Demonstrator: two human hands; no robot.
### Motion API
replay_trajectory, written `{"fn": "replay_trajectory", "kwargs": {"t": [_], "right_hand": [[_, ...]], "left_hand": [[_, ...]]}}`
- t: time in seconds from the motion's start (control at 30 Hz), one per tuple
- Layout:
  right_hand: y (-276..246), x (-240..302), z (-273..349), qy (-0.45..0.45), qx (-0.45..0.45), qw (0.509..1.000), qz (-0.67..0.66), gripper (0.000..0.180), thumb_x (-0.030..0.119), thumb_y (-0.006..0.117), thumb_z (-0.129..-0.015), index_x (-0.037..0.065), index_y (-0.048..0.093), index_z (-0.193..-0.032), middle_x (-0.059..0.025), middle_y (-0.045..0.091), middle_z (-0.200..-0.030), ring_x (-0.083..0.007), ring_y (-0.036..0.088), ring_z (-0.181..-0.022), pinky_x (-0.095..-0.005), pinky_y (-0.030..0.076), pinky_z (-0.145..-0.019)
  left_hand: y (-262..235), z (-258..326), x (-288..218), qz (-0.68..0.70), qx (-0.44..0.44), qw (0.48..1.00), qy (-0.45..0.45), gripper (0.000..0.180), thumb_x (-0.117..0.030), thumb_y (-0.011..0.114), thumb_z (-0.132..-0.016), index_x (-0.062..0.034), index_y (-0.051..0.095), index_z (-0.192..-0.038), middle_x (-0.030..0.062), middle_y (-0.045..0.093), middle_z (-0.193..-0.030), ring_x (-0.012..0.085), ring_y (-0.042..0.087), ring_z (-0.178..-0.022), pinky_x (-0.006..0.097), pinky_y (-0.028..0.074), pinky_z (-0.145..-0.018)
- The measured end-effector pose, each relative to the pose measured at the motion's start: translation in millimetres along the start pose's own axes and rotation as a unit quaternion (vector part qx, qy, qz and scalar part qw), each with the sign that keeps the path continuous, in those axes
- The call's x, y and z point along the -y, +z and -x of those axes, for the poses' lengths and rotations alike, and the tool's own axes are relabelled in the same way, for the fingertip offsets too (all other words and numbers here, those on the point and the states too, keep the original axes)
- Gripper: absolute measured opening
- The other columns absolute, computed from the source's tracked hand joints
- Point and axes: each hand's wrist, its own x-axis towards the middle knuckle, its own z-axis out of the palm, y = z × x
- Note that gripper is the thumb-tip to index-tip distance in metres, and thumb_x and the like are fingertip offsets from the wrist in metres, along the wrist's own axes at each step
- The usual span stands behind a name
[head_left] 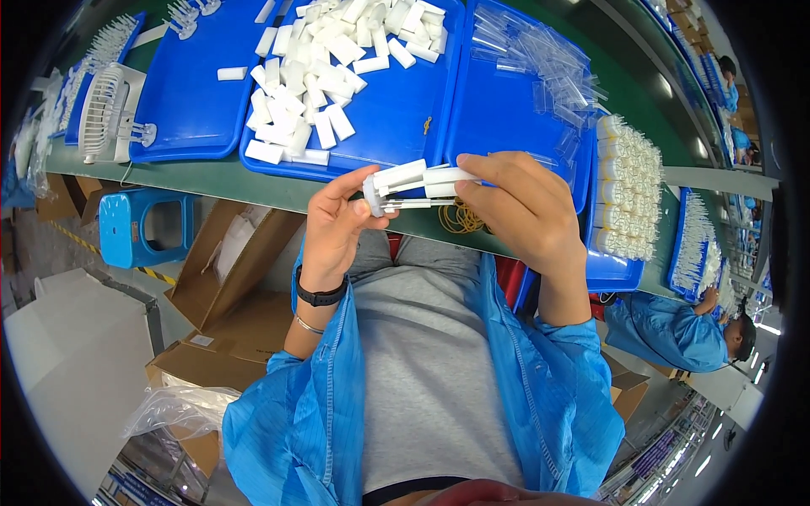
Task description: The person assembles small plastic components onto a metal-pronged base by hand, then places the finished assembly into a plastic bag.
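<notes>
My left hand point(331, 226) pinches the round white base point(372, 194) of a small pronged part, held sideways in front of my body. Its thin prongs point right. One prong carries a white sleeve point(400, 174). With thumb and fingers, my right hand point(533, 209) grips another white sleeve point(445, 176) at the prong ends; how far it sits over a prong I cannot tell. Beyond my hands, a blue tray point(395, 118) holds a heap of loose white sleeves point(342, 51). Clear plastic tubes point(548, 72) lie in the blue tray point(489, 110) to its right.
Dense rows of white pronged parts point(624, 185) stand at the right. A white fan point(103, 114) is beside the left blue tray point(190, 101). Yellowish rubber bands point(460, 219) lie near the table edge. Below are a blue stool point(122, 229) and cardboard boxes point(240, 333). A co-worker point(675, 331) sits at right.
</notes>
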Motion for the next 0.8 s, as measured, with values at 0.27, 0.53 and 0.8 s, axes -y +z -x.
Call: {"fn": "replay_trajectory", "kwargs": {"t": [0.27, 0.53, 0.8], "right_hand": [[1.4, 6.5, -0.5, 0.060, 0.003, 0.994, -0.086, 0.018, 0.006, 0.066, -0.066, 0.000, 0.064, -0.082, -0.0101, 0.063, -0.090, -0.0227, 0.062, -0.074, -0.0297, 0.051, -0.059], [11.6, 11.2, -0.1, 0.023, 0.020, 0.993, -0.112, 0.019, 0.007, 0.066, -0.065, 0.000, 0.064, -0.083, -0.0099, 0.063, -0.090, -0.0231, 0.063, -0.077, -0.0304, 0.053, -0.062], [17.2, 10.1, 2.3, -0.054, 0.036, 0.993, -0.094, 0.019, 0.011, 0.071, -0.066, -0.001, 0.068, -0.081, -0.0125, 0.065, -0.089, -0.0253, 0.063, -0.078, -0.0317, 0.052, -0.063]], "left_hand": [[7.4, 1.8, 2.2, -0.064, -0.006, 0.997, 0.029, 0.044, -0.008, 0.065, -0.084, 0.0067, 0.050, -0.123, 0.0173, 0.063, -0.105, 0.0213, 0.067, -0.085, 0.028, 0.058, -0.072], [14.7, 2.1, 4.7, -0.030, 0.024, 0.999, -0.029, 0.042, -0.005, 0.064, -0.084, 0.0061, 0.052, -0.122, 0.0168, 0.064, -0.102, 0.0220, 0.067, -0.086, 0.028, 0.058, -0.072], [5.2, -0.1, 1.7, 0.002, 0.051, 0.997, -0.061, 0.035, -0.005, 0.061, -0.086, 0.0050, 0.051, -0.117, 0.0160, 0.059, -0.108, 0.0219, 0.068, -0.080, 0.028, 0.058, -0.070]]}}
